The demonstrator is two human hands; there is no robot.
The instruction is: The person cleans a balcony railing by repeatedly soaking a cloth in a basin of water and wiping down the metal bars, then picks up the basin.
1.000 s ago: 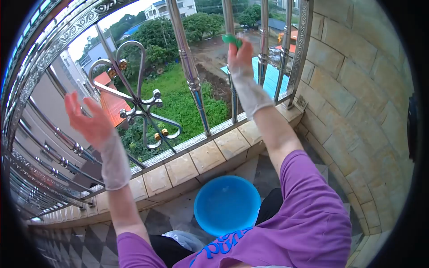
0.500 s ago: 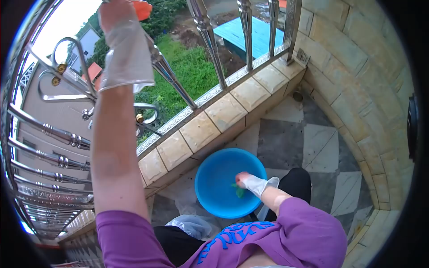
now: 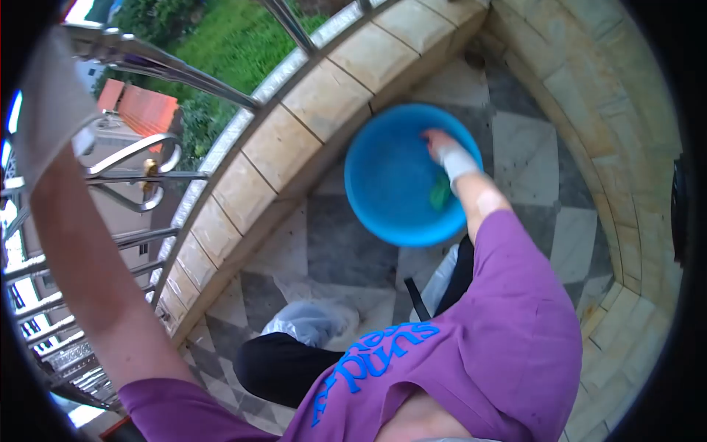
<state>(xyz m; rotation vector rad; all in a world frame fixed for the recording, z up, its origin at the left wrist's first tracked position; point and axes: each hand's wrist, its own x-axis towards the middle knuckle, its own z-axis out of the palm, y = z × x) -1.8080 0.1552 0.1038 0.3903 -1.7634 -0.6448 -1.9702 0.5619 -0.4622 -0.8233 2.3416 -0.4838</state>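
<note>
My right hand (image 3: 442,145), in a translucent glove, is inside a blue basin (image 3: 354,199) on the floor. Its fingers point toward the basin's middle, look slightly apart, and show nothing held. A wet-looking green piece, leaf or cloth (image 3: 440,193), lies in the basin below my right wrist; I cannot tell which it is. My left hand (image 3: 55,81) is raised at the upper left edge beside the metal railing (image 3: 177,74). A loose glove cuff shows on it, while its fingers are blurred or cut off.
A tiled ledge (image 3: 324,103) runs under the railing, with grass (image 3: 236,55) beyond. A stone-tiled wall (image 3: 582,103) curves along the right. My feet, one in a plastic cover (image 3: 313,322), rest on the checkered floor (image 3: 353,250).
The view has turned, so the basin appears higher and my left arm farther left. My right hand has moved off the green piece. The orange thing at my left hand is out of view.
</note>
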